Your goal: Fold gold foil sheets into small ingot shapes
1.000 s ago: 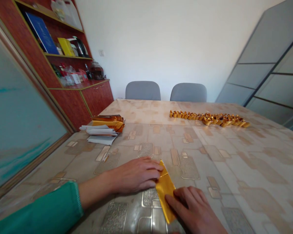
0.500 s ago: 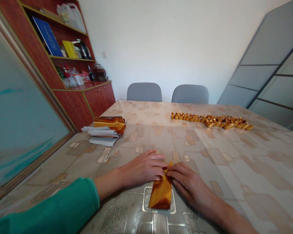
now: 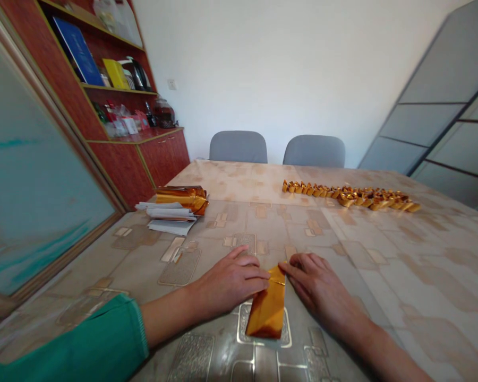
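A folded strip of shiny gold foil paper lies on the table in front of me, with a crease across its far end and that end narrowed to a slanted tip. My left hand reaches in from the left; its fingers are spread and their tips rest on the strip's left edge. At the far right corner, my right hand pinches the tip of the paper between thumb and forefinger. The left thumb is hidden from this angle.
Several folded gold foil pieces stand in rows at the back right. A gold foil stack lies beside white paper sheets at the back left. Two grey chairs stand behind the patterned table; a red cabinet is left.
My hands have moved apart at the far end of the strip, baring its crease. The right fingers have shifted to the far corner. The view has shifted slightly.
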A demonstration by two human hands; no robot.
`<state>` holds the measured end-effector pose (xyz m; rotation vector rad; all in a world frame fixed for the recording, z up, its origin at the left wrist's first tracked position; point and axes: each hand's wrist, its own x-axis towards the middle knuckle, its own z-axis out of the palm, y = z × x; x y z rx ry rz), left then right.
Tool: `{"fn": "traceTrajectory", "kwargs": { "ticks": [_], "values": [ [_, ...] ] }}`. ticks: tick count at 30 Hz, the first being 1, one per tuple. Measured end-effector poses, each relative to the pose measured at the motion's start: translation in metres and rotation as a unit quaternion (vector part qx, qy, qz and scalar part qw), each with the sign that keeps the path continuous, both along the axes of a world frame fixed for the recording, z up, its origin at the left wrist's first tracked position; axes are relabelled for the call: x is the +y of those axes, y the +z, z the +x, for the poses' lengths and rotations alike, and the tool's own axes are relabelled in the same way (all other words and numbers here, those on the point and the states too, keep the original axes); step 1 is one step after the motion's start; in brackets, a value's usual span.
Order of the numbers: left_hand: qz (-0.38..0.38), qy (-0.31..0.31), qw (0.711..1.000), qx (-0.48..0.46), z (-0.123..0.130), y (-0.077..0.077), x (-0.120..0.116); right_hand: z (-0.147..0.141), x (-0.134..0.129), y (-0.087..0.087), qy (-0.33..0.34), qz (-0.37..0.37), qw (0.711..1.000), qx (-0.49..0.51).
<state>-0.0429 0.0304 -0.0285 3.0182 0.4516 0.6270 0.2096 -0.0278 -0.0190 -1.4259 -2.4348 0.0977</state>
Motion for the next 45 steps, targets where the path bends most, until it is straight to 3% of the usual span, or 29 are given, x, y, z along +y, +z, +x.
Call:
{"fn": "traceTrajectory", "kwargs": {
  "ticks": [6,11,18,21,26,31,34,41,45],
  "values": [
    [0.009,-0.046,0.997,0.055,0.005,0.016,0.023,-0.008,-0.005,0.008,-0.013,0.021,1.000,0.017],
    [0.037,-0.098,0.992,0.071,0.010,0.028,0.032,-0.027,-0.019,0.019,0.109,-0.095,0.976,0.164],
    [-0.040,-0.046,0.997,0.046,-0.006,0.032,-0.022,-0.032,-0.019,0.013,0.092,-0.127,0.975,0.154],
    [-0.003,-0.008,0.998,0.059,-0.009,0.024,-0.038,-0.034,-0.018,0.012,0.077,-0.125,0.978,0.149],
    [0.021,-0.002,0.998,0.060,-0.009,0.018,-0.039,-0.033,-0.019,0.019,0.099,-0.146,0.974,0.143],
    [-0.169,0.069,0.983,-0.031,-0.014,0.022,-0.032,-0.033,-0.017,0.021,0.117,-0.146,0.972,0.144],
    [-0.236,0.105,0.964,-0.057,-0.015,0.021,-0.030,-0.036,-0.015,0.017,0.111,-0.123,0.975,0.149],
    [-0.253,0.105,0.962,-0.012,-0.021,0.028,-0.040,-0.040,-0.016,0.010,0.078,-0.099,0.978,0.166],
    [-0.200,0.137,0.970,0.012,-0.023,0.025,-0.049,-0.042,-0.017,0.010,0.078,-0.089,0.982,0.150]
  ]
}}
